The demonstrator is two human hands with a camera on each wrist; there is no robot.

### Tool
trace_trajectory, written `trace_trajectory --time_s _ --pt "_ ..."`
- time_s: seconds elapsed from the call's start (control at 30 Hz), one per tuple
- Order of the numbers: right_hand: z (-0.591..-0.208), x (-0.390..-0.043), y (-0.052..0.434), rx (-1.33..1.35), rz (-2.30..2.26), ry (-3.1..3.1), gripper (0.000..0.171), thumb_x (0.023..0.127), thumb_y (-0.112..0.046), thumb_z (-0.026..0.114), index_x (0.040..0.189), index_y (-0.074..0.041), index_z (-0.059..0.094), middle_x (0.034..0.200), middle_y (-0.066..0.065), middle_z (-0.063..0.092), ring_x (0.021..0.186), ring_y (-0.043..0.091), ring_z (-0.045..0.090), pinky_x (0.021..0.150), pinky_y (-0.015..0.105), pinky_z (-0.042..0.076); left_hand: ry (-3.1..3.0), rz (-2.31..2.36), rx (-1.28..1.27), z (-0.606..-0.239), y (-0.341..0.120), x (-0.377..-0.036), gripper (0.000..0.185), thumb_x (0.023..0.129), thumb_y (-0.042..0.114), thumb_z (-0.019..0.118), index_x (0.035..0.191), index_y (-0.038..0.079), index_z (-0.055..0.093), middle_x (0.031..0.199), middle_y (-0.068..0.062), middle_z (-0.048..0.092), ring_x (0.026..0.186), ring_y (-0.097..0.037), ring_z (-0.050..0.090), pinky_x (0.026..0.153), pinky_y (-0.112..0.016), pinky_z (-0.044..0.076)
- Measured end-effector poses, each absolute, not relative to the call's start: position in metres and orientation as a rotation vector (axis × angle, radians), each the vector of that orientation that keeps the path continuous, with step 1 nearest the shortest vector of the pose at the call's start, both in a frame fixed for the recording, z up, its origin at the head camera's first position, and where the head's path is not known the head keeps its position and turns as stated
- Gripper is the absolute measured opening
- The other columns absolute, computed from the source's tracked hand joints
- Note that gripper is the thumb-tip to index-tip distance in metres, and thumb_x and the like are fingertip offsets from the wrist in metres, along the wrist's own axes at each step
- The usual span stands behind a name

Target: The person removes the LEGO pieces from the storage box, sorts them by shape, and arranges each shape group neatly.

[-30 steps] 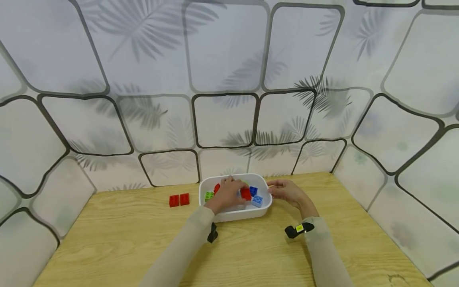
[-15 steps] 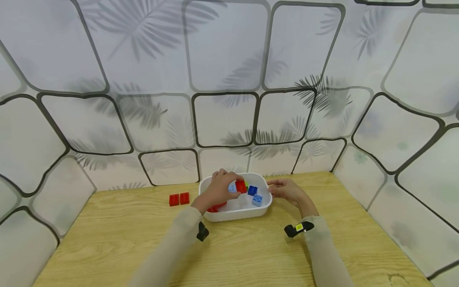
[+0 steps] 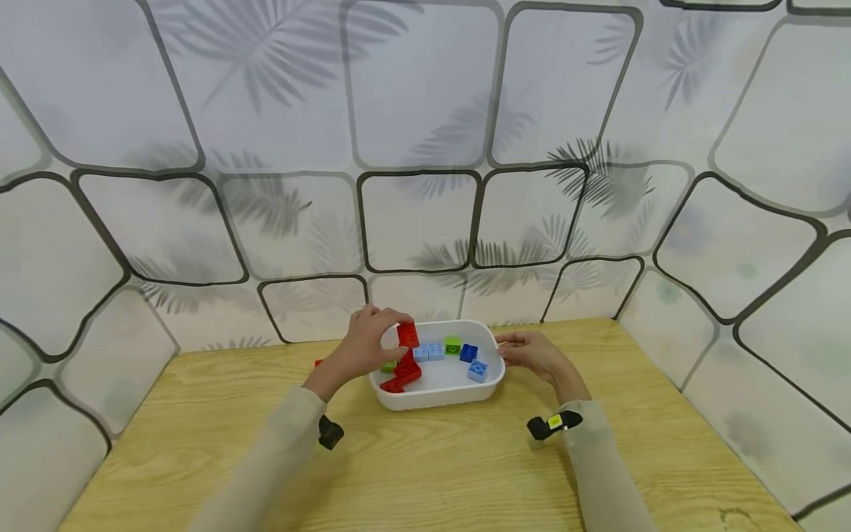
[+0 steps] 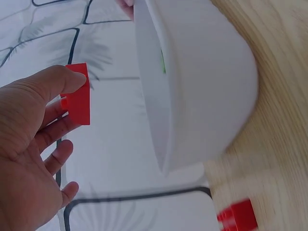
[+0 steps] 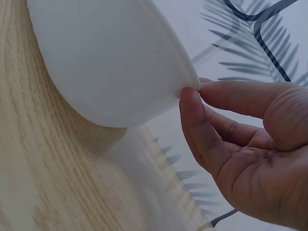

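Between thumb and fingers, my left hand (image 3: 362, 343) pinches a red toy brick (image 3: 408, 335), lifted over the left end of a white tub (image 3: 439, 401). The left wrist view shows the thumb across this brick (image 4: 82, 103), beside the tub's outer wall (image 4: 211, 86). At the tub's other end my right hand (image 3: 532, 355) pinches the rim; the right wrist view shows thumb and fingertips on the tub's edge (image 5: 192, 72). Inside the tub lie red bricks (image 3: 407, 369), light blue bricks (image 3: 428, 352), a green brick (image 3: 453, 345) and a dark blue brick (image 3: 468, 352).
On the wooden table (image 3: 465, 473), left of the tub, a red brick (image 3: 318, 363) is mostly hidden behind my left hand; a red brick (image 4: 243, 215) also shows in the left wrist view. A patterned curtain (image 3: 419, 222) stands behind the table.
My left hand has moved left and up from the tub's middle, carrying the red brick. This uncovers the bricks inside and covers those on the table. My right hand stays at the rim.
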State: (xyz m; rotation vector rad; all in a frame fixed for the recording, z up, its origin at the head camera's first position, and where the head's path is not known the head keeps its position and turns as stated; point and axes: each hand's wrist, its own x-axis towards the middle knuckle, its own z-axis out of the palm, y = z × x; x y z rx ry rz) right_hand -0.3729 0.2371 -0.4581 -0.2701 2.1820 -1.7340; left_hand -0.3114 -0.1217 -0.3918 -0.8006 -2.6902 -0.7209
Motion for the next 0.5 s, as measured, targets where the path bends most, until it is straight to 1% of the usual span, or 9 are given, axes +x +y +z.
trace_trajectory --time_s 0.13,0.3,0.5 --pt "-0.458 -0.373 0.237 -0.268 -1.72 2.19 0.05 0.1 -0.006 0.063 0.143 0.013 0.047 0.114 0.009 0.072 0.096 0.009 0.069 0.091 0.035 0.058 -2.648 -0.703 -0.789 -0.394 -0.145 -0.305 0.045 0.086 0.018 0.082 0.128 0.012 0.066 0.123 -0.005 0.07 0.099 -0.025 0.047 0.094 -0.055 0.035" --pt "-0.458 -0.373 0.237 -0.256 -1.712 2.188 0.05 0.1 -0.008 0.064 0.143 0.011 0.048 0.114 0.01 0.071 0.096 0.01 0.069 0.089 0.032 0.058 -2.604 -0.666 -0.764 -0.398 -0.172 -0.299 0.046 0.084 0.014 0.083 0.127 0.01 0.067 0.122 -0.007 0.071 0.1 -0.028 0.049 0.089 -0.055 0.037" --pt "-0.457 -0.372 0.237 -0.267 -1.722 2.179 0.051 0.1 -0.008 0.063 0.144 0.012 0.047 0.116 0.011 0.071 0.097 0.009 0.069 0.088 0.03 0.058 -2.613 -0.642 -0.726 -0.401 -0.202 -0.295 0.046 0.084 0.011 0.083 0.126 0.008 0.066 0.121 -0.008 0.07 0.097 -0.028 0.048 0.088 -0.055 0.037"
